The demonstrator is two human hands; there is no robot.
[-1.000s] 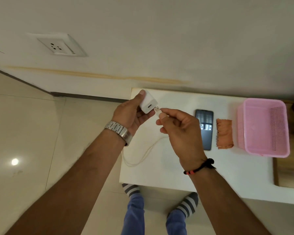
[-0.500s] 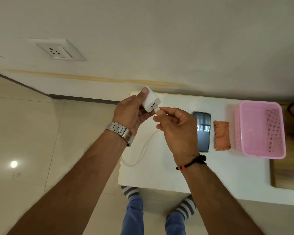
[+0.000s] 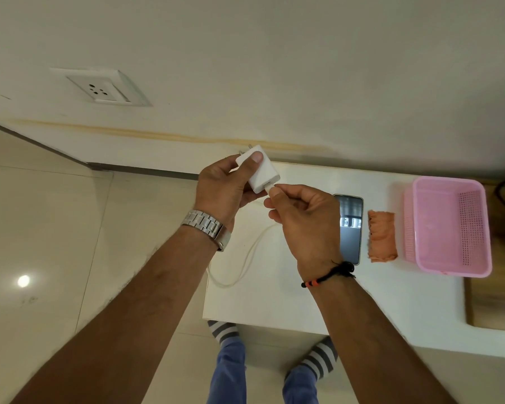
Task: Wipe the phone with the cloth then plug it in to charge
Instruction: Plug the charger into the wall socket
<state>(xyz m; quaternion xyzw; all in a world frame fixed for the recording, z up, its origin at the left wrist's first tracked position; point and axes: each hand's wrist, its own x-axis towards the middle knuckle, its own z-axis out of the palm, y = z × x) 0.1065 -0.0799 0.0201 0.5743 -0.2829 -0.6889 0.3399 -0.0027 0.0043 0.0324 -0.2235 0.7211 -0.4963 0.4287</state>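
My left hand (image 3: pixel 222 188) grips a white charger adapter (image 3: pixel 260 170), thumb on its top face and prongs pointing toward the wall. My right hand (image 3: pixel 301 217) pinches the white cable's plug at the adapter's port; the plug's metal tip no longer shows. The cable (image 3: pixel 239 266) loops down onto the white table (image 3: pixel 362 293). A dark phone (image 3: pixel 351 225) lies flat, screen up, just right of my right hand. An orange cloth (image 3: pixel 382 236) lies folded beside the phone.
A white wall socket (image 3: pixel 101 88) sits on the wall at upper left. A pink plastic basket (image 3: pixel 449 225) stands at the table's right end, next to the cloth. Tiled floor lies left of the table; my striped socks show below its front edge.
Both hands rose a little toward the wall. The cable plug, apart from the adapter a second ago, has gone into its port.
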